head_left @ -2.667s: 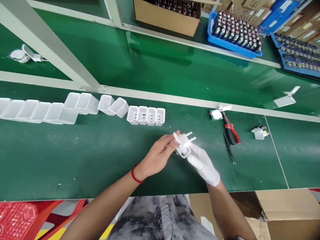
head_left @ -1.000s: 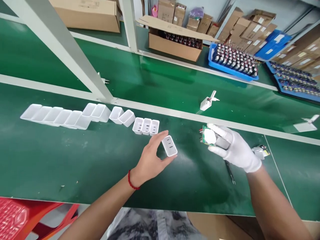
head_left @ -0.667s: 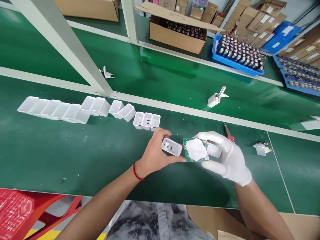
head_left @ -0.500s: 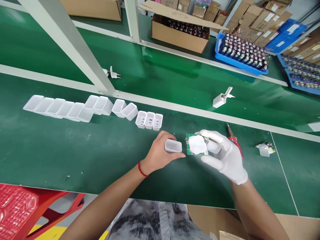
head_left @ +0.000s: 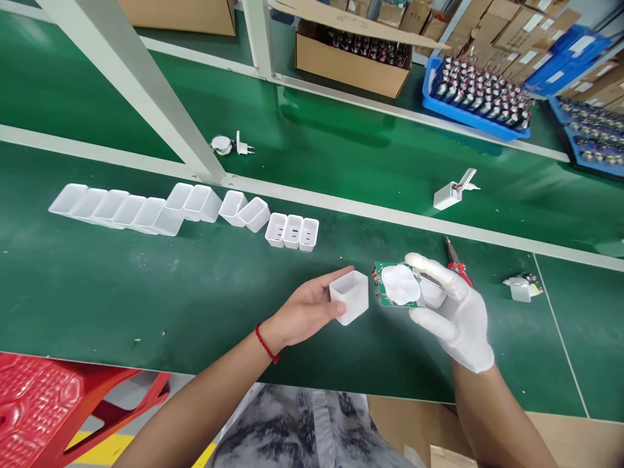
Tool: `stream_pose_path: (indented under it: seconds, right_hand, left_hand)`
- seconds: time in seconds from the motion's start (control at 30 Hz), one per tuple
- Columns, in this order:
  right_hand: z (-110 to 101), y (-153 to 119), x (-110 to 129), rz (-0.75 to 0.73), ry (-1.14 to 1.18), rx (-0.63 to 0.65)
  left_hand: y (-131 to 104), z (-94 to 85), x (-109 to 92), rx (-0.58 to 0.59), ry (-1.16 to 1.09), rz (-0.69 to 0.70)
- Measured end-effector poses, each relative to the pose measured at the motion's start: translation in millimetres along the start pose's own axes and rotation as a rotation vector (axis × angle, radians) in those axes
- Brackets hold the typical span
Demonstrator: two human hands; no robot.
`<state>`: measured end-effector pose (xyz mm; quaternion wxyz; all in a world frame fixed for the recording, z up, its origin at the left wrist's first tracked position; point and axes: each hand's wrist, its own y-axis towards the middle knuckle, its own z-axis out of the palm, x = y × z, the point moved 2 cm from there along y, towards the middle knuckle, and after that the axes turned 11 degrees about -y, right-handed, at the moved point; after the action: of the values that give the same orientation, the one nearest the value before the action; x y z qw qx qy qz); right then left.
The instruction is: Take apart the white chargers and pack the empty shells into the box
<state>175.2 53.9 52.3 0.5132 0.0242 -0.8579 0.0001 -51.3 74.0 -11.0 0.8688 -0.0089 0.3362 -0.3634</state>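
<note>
A white open box [head_left: 355, 299] is held in my bare left hand [head_left: 307, 309], thumb on its near side and fingers behind, its mouth tilted. Just right of it, my white-gloved right hand [head_left: 455, 312] grips a green circuit board [head_left: 385, 300] between thumb and fingers. A white blob [head_left: 400, 284] covers most of the board's upper face. Attached behind the board, partly between the gloved fingers, is a white plastic piece [head_left: 431, 292]. A small gap separates the board from the box.
A row of white boxes [head_left: 130, 209] lies at the left, with three upright ones [head_left: 292, 232] nearer the middle. Red-handled pliers [head_left: 457, 263] and a small assembly [head_left: 521, 287] are at the right. Behind the rail sits another white unit [head_left: 448, 194]; a blue tray [head_left: 475, 120] stands beyond.
My left hand has turned the box so its side shows, and moved slightly right and nearer me. My right hand has shifted a little right with the board. The view has shifted slightly.
</note>
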Motion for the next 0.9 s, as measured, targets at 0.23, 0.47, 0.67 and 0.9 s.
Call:
stream_pose_path:
  seconds: [0.23, 0.47, 0.67, 0.9]
  right_hand:
    - [2.5, 0.4, 44.5, -0.520, -0.599, -0.004]
    - [8.3, 2.5, 66.9, -0.680, -0.837, 0.019]
    - [13.6, 4.6, 77.8, -0.720, -0.993, -0.028]
    - [15.1, 6.5, 79.7, -0.756, -0.993, -0.015]
  left_hand:
    - [-3.6, 8.3, -21.6, 0.048, 0.859, 0.513]
    - [1.8, 17.6, -20.1, 0.123, 0.838, 0.540]
    - [3.6, 17.4, -17.7, 0.119, 0.820, 0.584]
    - [4.1, 17.3, -18.2, 0.108, 0.802, 0.541]
